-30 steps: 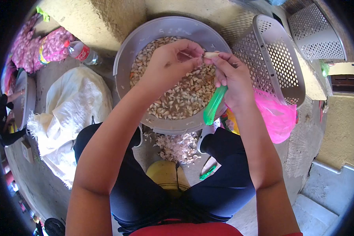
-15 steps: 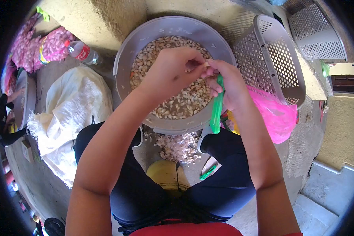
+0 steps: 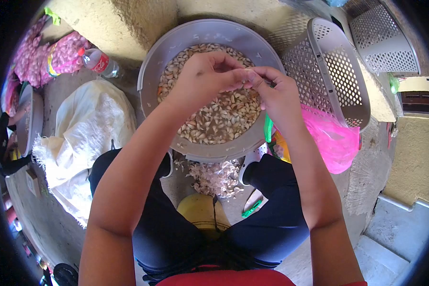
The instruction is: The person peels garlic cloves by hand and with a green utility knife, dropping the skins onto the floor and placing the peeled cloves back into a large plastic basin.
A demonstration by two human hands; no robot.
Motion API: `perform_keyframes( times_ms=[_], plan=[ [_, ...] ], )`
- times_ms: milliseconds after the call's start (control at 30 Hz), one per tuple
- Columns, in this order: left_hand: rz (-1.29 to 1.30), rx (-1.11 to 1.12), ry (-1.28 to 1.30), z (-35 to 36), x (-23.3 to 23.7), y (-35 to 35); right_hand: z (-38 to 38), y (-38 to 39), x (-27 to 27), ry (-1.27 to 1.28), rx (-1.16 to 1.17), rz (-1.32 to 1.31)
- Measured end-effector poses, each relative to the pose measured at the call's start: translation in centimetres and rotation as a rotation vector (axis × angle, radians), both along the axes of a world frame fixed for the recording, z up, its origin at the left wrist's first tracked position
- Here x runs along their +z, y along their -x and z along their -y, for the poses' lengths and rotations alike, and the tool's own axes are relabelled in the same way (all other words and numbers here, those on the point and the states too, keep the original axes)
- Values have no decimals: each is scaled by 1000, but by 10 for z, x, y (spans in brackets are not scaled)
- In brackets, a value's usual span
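Note:
Over a large grey basin (image 3: 150, 62) of garlic cloves (image 3: 214, 126) in water, my two hands meet at the fingertips. My left hand (image 3: 207, 78) pinches a garlic clove, mostly hidden between the fingers. My right hand (image 3: 280, 95) is closed around a green cutter knife (image 3: 268, 127); its handle end shows below the palm, and its blade is hidden. The right thumb and fingertips touch the clove too. Below the basin, a heap of garlic skins (image 3: 217, 178) lies on the floor between my feet.
Right of the basin stand a grey perforated basket (image 3: 305, 71) and a pink plastic bag (image 3: 331, 138). To the left are a white sack (image 3: 93, 124), a cola bottle (image 3: 100, 63) and net bags of garlic (image 3: 66, 55). Another green-handled tool (image 3: 251, 209) lies near my leg, beside a yellow bucket (image 3: 200, 209).
The fingers of both hands have shifted around the clove. My right hand has turned, so the green cutter knife has swung up and is now mostly hidden behind the hand.

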State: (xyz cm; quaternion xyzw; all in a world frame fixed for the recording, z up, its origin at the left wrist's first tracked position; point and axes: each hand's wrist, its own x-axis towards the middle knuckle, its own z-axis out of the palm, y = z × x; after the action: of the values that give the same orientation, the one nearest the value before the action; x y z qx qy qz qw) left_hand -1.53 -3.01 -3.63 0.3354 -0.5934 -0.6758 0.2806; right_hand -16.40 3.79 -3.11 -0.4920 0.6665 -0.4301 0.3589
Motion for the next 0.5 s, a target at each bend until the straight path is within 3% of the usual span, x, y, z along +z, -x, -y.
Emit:
perform_keyframes(
  times_ms=[67, 267, 500],
  plan=[
    [-94, -10, -136, 4, -3, -2, 1, 1, 4, -35, 3, 57],
    [-69, -9, -85, 5, -5, -2, -1, 5, 5, -17, -40, -62],
    [130, 48, 272, -5, -2, 4, -1, 7, -2, -13, -84, 29]
  ],
)
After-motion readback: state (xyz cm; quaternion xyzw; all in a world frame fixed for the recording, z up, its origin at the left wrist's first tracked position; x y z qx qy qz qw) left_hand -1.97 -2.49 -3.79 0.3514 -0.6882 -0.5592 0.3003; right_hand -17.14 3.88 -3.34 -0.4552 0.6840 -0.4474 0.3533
